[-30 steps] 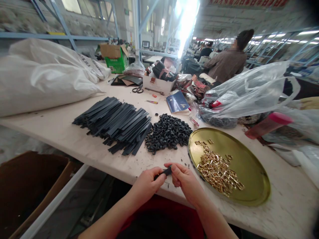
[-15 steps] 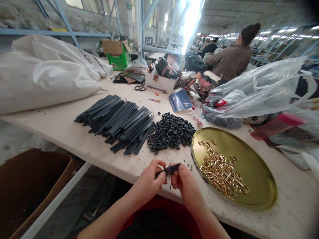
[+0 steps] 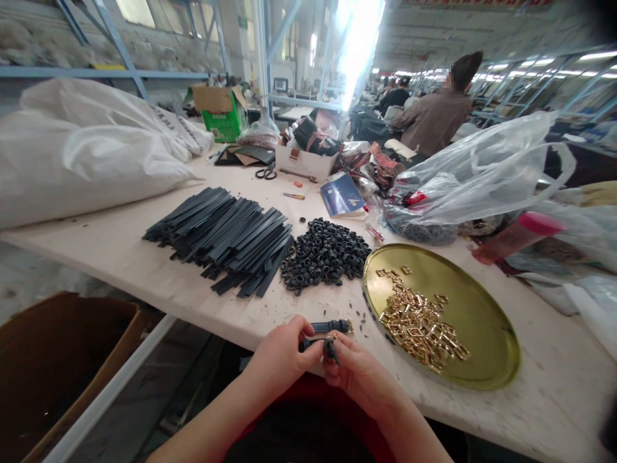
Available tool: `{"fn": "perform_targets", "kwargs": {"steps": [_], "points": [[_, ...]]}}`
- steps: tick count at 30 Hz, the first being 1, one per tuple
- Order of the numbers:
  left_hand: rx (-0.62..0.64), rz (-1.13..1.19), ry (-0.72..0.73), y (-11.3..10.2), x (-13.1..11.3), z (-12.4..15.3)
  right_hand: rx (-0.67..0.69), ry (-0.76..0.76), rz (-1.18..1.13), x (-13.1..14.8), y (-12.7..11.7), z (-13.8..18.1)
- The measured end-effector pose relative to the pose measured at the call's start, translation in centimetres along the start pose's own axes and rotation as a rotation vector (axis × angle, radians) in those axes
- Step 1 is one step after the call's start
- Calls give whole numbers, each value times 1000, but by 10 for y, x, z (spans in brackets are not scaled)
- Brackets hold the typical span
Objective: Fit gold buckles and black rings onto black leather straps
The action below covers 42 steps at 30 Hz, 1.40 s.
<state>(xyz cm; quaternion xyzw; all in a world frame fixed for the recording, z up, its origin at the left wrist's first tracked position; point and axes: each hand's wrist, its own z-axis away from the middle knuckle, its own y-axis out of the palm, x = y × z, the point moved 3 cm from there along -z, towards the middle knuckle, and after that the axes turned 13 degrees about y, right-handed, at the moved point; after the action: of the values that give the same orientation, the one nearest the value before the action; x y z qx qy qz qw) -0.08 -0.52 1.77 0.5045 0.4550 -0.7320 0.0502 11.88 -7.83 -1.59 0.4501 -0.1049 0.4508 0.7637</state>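
Observation:
My left hand (image 3: pixel 284 350) pinches a dark strap (image 3: pixel 330 349) between thumb and fingers just off the table's front edge. The fingers of my right hand (image 3: pixel 361 366) are closed on the same strap, which is bent over between the hands; a bit of gold shows at the bend. Right behind my fingertips a dark strap piece with a gold buckle (image 3: pixel 332 326) shows; whether it joins the held strap is hidden. Farther back are a pile of small black loops (image 3: pixel 325 254) and a stack of flat dark strips (image 3: pixel 219 235).
A round gold tray (image 3: pixel 486 321) with many gold buckles (image 3: pixel 419 325) stands at the right. Behind are a blue booklet (image 3: pixel 343 195), scissors (image 3: pixel 266 171), a white box (image 3: pixel 301 162) and plastic bags (image 3: pixel 482 173). A large white sack (image 3: pixel 87 154) lies left. A person (image 3: pixel 436 116) sits beyond.
Both hands have moved slightly down toward me. The strap's end, pointing up right before, is now bent down between my fingers. The strap piece with the gold buckle has come into view behind them.

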Motion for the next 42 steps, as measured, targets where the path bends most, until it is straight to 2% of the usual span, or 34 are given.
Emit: {"fn": "perform_targets", "kwargs": {"steps": [3, 7, 10, 12, 16, 22, 25, 27, 29, 33, 36, 39, 42], "points": [[57, 193, 43, 2, -4, 2, -95, -124, 72, 7, -4, 2], [93, 521, 7, 5, -2, 4, -433, -373, 355, 16, -12, 2], [117, 579, 2, 7, -1, 3, -616, -496, 514, 18, -17, 4], [155, 572, 5, 9, -2, 2, -597, -522, 677, 16, -17, 6], [249, 548, -22, 15, -5, 0, -462, -457, 970, 11, -19, 11], [342, 558, -102, 21, 2, 2, -368, -441, 1151, 11, -17, 16], [385, 583, -77, 25, 3, 2, -296, -413, 1223, 14, -9, 18], [379, 600, -67, 25, 3, 1, -276, -366, 1190, 15, -8, 19], [353, 601, -77, 23, 4, -1, -300, -349, 1120, 13, -11, 19], [322, 566, -87, 17, 8, -5, -397, -410, 1054, 6, -20, 15], [274, 498, -20, 16, 9, -13, -417, -459, 1056, 8, -19, 6], [201, 314, 99, 16, 8, -26, -484, -518, 1134, 23, -17, -7], [82, -42, 205, 3, 13, -42, -639, -623, 1328, 41, -21, -22]]}}
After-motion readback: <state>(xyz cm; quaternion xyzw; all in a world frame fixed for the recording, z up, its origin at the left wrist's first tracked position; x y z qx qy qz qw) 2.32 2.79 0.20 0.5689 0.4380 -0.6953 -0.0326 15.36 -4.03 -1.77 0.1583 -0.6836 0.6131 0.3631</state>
